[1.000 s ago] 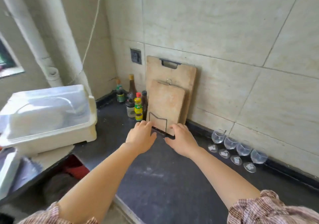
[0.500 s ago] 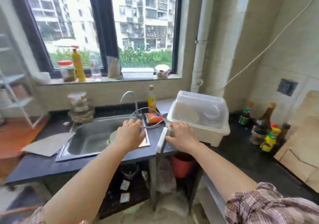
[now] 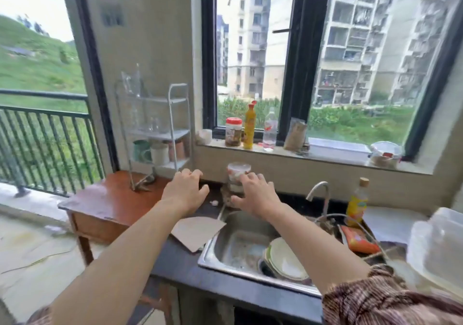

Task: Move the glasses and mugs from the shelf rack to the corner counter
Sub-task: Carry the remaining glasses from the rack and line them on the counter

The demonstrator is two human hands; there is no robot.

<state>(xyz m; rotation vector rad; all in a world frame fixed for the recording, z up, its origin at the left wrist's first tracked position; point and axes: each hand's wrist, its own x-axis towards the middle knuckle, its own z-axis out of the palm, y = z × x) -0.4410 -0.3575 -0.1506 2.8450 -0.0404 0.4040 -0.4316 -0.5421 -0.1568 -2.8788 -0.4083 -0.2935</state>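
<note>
- Clear glasses (image 3: pixel 153 124) stand upright on the middle tier of the white wire shelf rack (image 3: pixel 172 114). Blur makes them too faint to count.
- Mugs fill the tier below: 1 green mug (image 3: pixel 139 150), 1 white mug (image 3: pixel 159 153) and some brownish cups (image 3: pixel 178 149) just beside it. All are upright, and their handles cannot be made out.
- The rack stands on a reddish wooden side table (image 3: pixel 107 199) at the left end of the dark counter, next to the balcony railing.
- Left hand (image 3: pixel 186 194) hovers by the table's right edge, fingers loosely curled and holding nothing.
- Right hand (image 3: pixel 253 195) is spread and empty in front of a stack of plastic jars (image 3: pixel 238 172). Whether it touches them I cannot tell.
- The rack lies up and to the left of both hands, so the left hand is nearer, and the mug tier is closest to its fingertips. The vessels' long axes are vertical, so a grasp from the side, between the rack's posts, looks the likeliest approach.
- Further right are a steel sink (image 3: pixel 240 247) holding plates (image 3: pixel 285 259), a faucet (image 3: pixel 318 189) and, by the sink's left rim, a cardboard sheet (image 3: pixel 198 232).
- The corner counter is not in view.
</note>
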